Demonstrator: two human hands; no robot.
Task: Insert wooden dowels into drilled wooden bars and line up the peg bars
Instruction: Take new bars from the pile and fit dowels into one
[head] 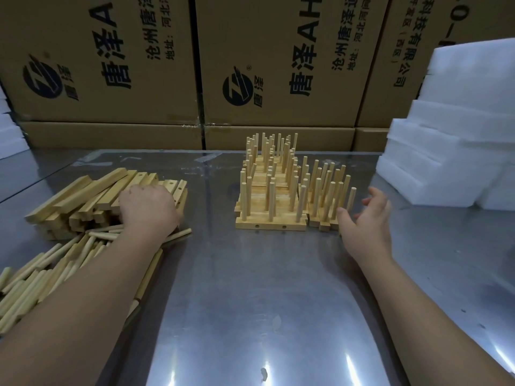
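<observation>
Metal table (250, 296), boxes (111, 65) behind. Left hand (149, 210) down on bars (80, 197), probably fetching one; grip hidden, can't tell. Right hand (367, 218) spread, empty, just beside peg bars (270, 197), likely aligning. Dowels (41, 274) front-left.

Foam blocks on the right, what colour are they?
The foam blocks are plain white; head view.

Metal table (250, 302): bars (83, 196) piled left, loose dowels (41, 274) nearer, peg bars (270, 227) in rows centre, foam (446, 162) stacked right.
</observation>
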